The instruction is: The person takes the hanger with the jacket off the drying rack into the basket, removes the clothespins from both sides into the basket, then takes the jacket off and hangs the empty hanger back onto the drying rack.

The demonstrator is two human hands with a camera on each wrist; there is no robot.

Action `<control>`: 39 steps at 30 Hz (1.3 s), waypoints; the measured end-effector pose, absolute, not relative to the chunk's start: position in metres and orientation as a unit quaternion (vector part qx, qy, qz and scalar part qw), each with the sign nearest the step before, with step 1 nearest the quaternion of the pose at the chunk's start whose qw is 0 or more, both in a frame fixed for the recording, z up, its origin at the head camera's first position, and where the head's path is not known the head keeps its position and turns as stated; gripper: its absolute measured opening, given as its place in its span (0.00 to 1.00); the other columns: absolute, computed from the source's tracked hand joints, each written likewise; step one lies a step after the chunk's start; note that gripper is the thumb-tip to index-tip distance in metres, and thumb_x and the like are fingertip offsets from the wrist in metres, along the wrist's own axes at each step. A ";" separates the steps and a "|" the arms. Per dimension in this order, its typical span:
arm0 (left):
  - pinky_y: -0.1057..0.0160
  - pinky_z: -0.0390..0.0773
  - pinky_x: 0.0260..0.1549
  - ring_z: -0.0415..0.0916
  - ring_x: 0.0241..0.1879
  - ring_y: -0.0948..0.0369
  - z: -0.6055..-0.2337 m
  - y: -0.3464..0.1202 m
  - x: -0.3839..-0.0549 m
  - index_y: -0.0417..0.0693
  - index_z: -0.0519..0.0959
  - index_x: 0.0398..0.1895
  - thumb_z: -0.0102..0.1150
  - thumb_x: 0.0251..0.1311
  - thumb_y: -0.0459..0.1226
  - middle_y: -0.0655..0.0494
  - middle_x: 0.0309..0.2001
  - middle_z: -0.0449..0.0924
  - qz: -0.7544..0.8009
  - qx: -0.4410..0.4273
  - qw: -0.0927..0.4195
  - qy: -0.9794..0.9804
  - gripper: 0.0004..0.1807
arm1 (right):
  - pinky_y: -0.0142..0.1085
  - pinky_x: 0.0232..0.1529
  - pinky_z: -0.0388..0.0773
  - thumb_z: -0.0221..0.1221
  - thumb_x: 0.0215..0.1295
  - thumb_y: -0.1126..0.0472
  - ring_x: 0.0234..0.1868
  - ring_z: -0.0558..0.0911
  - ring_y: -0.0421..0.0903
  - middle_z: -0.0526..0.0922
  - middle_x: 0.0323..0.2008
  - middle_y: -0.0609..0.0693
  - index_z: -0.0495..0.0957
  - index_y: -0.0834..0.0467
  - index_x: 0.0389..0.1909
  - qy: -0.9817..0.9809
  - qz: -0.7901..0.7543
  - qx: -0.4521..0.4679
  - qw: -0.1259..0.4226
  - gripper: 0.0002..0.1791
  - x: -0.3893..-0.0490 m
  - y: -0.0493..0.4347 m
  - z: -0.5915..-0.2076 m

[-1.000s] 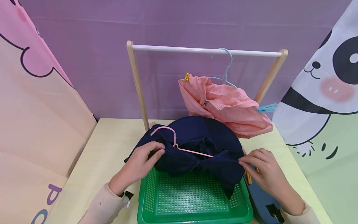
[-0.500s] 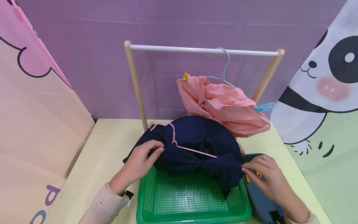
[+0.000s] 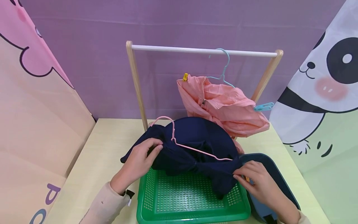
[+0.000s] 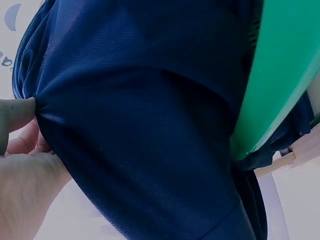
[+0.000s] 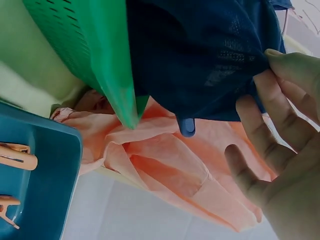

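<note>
Pinching navy garment (image 3: 205,132); letter (image 3: 53,187) resembling "P" on backdrop (image 3: 42,130)

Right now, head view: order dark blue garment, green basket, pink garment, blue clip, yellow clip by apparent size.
1. Dark blue garment and green basket: too alike to rank
2. Pink garment
3. Blue clip
4. Yellow clip

the navy garment (image 3: 181,158) is matt cloth, the basket (image 3: 193,219) glossy plastic.
</note>
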State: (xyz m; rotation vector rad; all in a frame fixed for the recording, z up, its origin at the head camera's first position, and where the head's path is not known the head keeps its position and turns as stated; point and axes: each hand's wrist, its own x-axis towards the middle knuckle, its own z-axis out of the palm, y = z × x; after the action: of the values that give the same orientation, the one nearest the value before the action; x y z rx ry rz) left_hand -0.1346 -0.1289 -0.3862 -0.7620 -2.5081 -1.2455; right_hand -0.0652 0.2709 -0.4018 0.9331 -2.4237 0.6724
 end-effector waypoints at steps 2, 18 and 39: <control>0.59 0.79 0.39 0.74 0.37 0.63 -0.386 -0.129 -0.135 0.47 0.81 0.47 0.59 0.70 0.32 0.62 0.40 0.80 -0.428 -0.258 0.122 -0.858 0.07 | 0.38 0.44 0.68 0.61 0.71 0.48 0.37 0.74 0.36 0.81 0.33 0.33 0.86 0.47 0.36 -0.883 0.240 0.336 0.223 0.10 -0.065 0.271 -0.402; 0.59 0.78 0.39 0.73 0.37 0.63 -0.386 -0.128 -0.134 0.46 0.81 0.48 0.59 0.70 0.31 0.61 0.40 0.80 -0.435 -0.259 0.121 -0.854 0.07 | 0.41 0.44 0.74 0.57 0.73 0.46 0.39 0.78 0.39 0.82 0.36 0.35 0.86 0.47 0.37 -0.871 0.230 0.386 0.198 0.13 -0.066 0.252 -0.409; 0.62 0.78 0.37 0.73 0.36 0.63 -0.388 -0.126 -0.133 0.48 0.81 0.48 0.59 0.70 0.33 0.62 0.40 0.80 -0.436 -0.272 0.102 -0.852 0.07 | 0.46 0.47 0.76 0.59 0.73 0.50 0.43 0.78 0.50 0.84 0.36 0.48 0.87 0.57 0.40 -0.850 0.194 0.411 0.268 0.15 -0.115 0.185 -0.333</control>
State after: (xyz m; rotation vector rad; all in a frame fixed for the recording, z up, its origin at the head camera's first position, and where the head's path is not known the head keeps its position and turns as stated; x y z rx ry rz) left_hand -0.1334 -0.1262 -0.3877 -0.8019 -2.5148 -1.2875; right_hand -0.1154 0.1849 -0.3332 1.1073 -2.2914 0.5224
